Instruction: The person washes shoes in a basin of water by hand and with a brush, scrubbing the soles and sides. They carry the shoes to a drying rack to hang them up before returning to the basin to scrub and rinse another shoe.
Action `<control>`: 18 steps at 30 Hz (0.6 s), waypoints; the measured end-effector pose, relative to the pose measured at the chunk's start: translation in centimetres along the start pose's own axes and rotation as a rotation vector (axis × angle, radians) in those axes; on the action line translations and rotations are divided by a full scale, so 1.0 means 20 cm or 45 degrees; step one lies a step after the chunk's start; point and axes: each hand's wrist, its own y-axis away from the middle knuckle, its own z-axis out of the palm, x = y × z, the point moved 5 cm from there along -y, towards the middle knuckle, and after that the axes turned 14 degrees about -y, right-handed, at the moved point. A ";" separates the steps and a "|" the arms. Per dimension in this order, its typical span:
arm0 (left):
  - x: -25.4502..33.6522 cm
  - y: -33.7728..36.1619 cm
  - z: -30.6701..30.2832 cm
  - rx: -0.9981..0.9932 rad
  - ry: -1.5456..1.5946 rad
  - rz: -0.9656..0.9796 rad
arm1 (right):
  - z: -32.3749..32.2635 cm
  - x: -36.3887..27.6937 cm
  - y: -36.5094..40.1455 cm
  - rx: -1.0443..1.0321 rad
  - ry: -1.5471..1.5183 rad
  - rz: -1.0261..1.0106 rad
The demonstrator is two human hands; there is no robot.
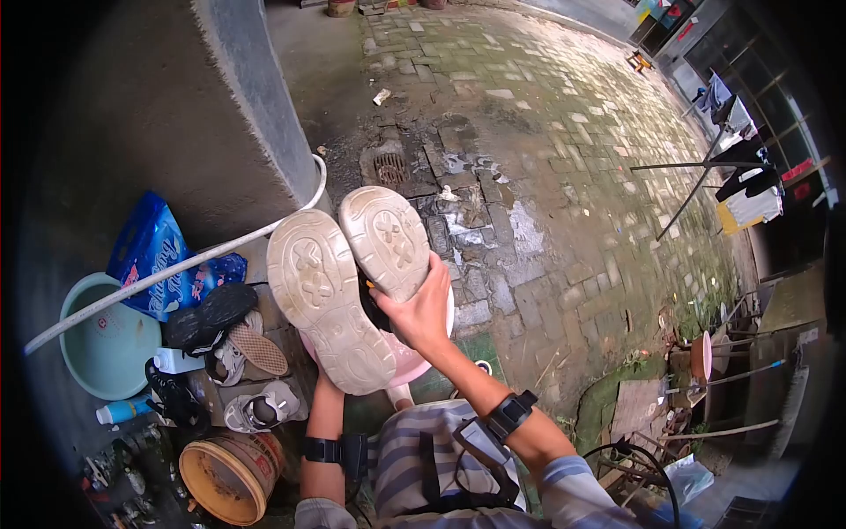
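Two shoes are held up with their pale, worn soles facing the camera. The left shoe [322, 295] tilts down to the right, its lower end in front of my left hand, whose fingers are hidden behind it; only the wrist and forearm show. My right hand [421, 304] is wrapped round the lower part of the right shoe [385, 238], thumb toward the gap between the shoes. The upper ends of the two soles are side by side. Beneath them is a pink basin [408, 363], mostly covered by the shoes and hands.
At the left are a green basin [110, 348], a blue bag [163, 264], several other shoes [264, 406] and an orange-rimmed bucket [222, 480]. A white pipe [176, 269] crosses there beside a wall. Wet paving with a drain [389, 167] lies ahead; laundry [745, 181] hangs at the right.
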 end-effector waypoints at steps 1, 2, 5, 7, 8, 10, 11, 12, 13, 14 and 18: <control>0.01 0.00 0.00 0.044 -0.054 0.005 | 0.00 0.03 0.00 0.004 0.025 0.005; 0.02 0.01 0.01 0.085 -0.101 0.015 | -0.01 0.04 -0.02 -0.005 -0.019 -0.008; 0.06 0.04 0.05 0.219 -0.223 0.057 | -0.14 0.10 -0.12 -0.001 -0.099 -0.039; 0.09 0.05 0.11 0.315 -0.248 0.095 | -0.32 0.19 -0.22 -0.077 0.019 -0.023; 0.11 0.04 0.17 0.388 -0.168 0.104 | -0.46 0.23 -0.27 -0.066 0.077 -0.022; 0.14 -0.01 0.24 0.332 -0.235 0.201 | -0.80 0.43 -0.36 0.071 0.178 -0.070; 0.14 -0.03 0.35 0.160 -0.248 0.271 | -1.00 0.51 -0.38 0.127 0.220 0.005; 0.14 -0.07 0.44 0.488 -0.122 0.255 | -1.22 0.63 -0.40 0.186 0.262 0.001; 0.12 -0.10 0.52 0.815 -0.004 0.241 | -1.45 0.75 -0.40 0.276 0.381 0.116; 0.11 -0.15 0.54 0.754 -0.061 0.295 | -1.68 0.85 -0.38 0.401 0.534 0.191; 0.05 -0.31 0.74 0.712 -0.383 0.449 | -2.60 1.26 -0.13 0.834 0.626 0.434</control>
